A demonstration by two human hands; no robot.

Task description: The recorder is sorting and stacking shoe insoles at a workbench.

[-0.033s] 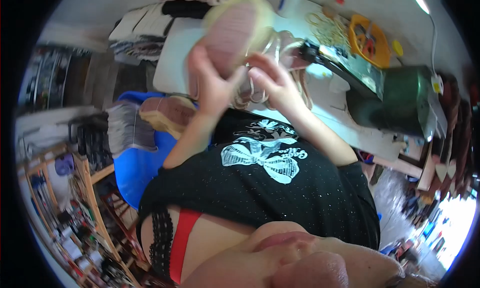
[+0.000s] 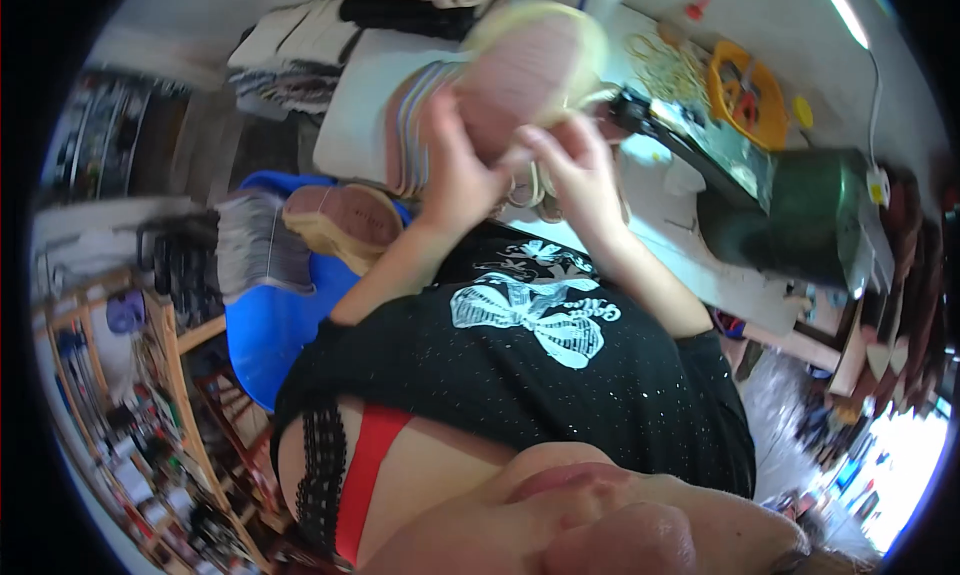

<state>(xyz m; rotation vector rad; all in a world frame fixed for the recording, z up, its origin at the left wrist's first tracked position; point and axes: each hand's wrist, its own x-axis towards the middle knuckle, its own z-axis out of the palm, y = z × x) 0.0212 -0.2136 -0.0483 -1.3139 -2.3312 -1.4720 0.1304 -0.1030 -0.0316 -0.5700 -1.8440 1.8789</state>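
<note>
above the white worktable (image 2: 660, 240) we held a pink shoe sole with a pale yellow rim (image 2: 525, 70), raised in front of us with its flat face toward the camera. our left hand (image 2: 455, 170) was closed around the sole's lower edge, fingers curled over it, and our right hand (image 2: 570, 160) pinched the rim just beside it, so both hands gripped the same piece. compared with the earlier frame we saw no change: the sole sat at the same height and tilt, and both hands kept the same grip. to the left, a stack of similar soles (image 2: 345, 220) lay on a blue bin (image 2: 270, 325). to the right stood a dark green machine (image 2: 800, 220), with an orange tray (image 2: 745, 95) well beyond it.
</note>
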